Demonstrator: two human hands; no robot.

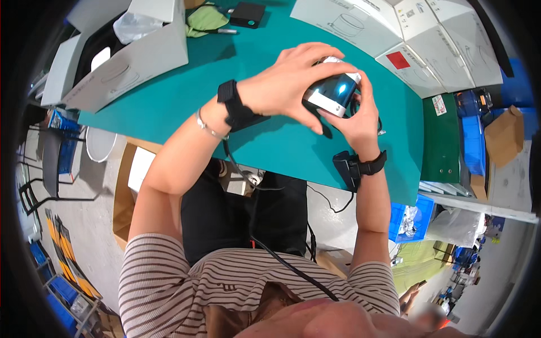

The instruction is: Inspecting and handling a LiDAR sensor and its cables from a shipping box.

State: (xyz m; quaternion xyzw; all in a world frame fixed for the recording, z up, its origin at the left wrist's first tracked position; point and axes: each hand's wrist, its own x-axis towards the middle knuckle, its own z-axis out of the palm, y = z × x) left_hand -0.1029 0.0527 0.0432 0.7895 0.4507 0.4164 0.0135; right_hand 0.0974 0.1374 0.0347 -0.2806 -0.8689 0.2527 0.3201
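"Device point(332, 94): location?"

"Between both hands, over the right half of the green table point(253, 149), well in from the near edge. Tilted, with glossy dark face exposed and white trim along near side."

"State of fingers?"

"Left hand point(286, 81): fingers closed over far side of device, thumb spread away toward near side. Thumb contact: cannot tell. Right hand point(362, 119): clamped on device, thumb at near edge, fingers along right side. Remaining fingertips hidden; exact placement impossible to tell."

"Main risk?"

"Probably slipping. Likely cause: smooth shell, plus tilt, plus release of right hand before full closure of left thumb. Likely result: drop onto table, with possible scuffing of glossy face."

"Other hazards?"

"Snagging. Note black cord point(380, 123) on table just beside right hand, partly hidden by it. Connection to device: cannot tell. With any connection, possible tug during a quick lift or turn. Note also lead point(233, 159) hanging from left wrist strap point(230, 104) over near edge; possible catch there during a long reach toward the far side."

"Surface damage?"

"Smudging, from fingertips across glossy face. Grip by trim where possible."
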